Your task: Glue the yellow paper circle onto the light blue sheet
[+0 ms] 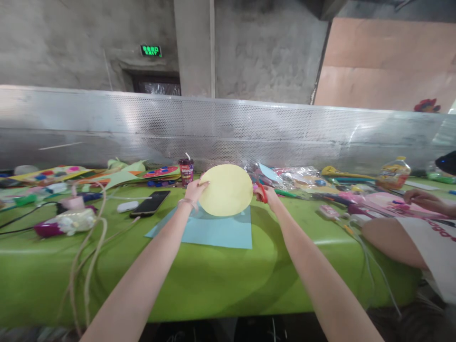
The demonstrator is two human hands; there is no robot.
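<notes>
My left hand (196, 190) is closed on the left edge of a round sheet of pale yellow paper (226, 190), thumb in front. The paper is held up, tilted to face me, above a light blue sheet of paper (221, 232) lying on the table. To the right of the yellow paper, my right hand (270, 195) is wrapped round red-handled scissors (262, 192). The scissors are close to the paper's right edge; their blades are hard to make out, so I cannot tell whether they touch it.
A green-covered table (221, 280) holds a black phone (149, 203), a dark red drink cup (186, 172) with a straw and several cables on the left. Craft papers lie along the back. At right, a co-worker's hand (422, 199) is near pink material and a bottle (394, 173).
</notes>
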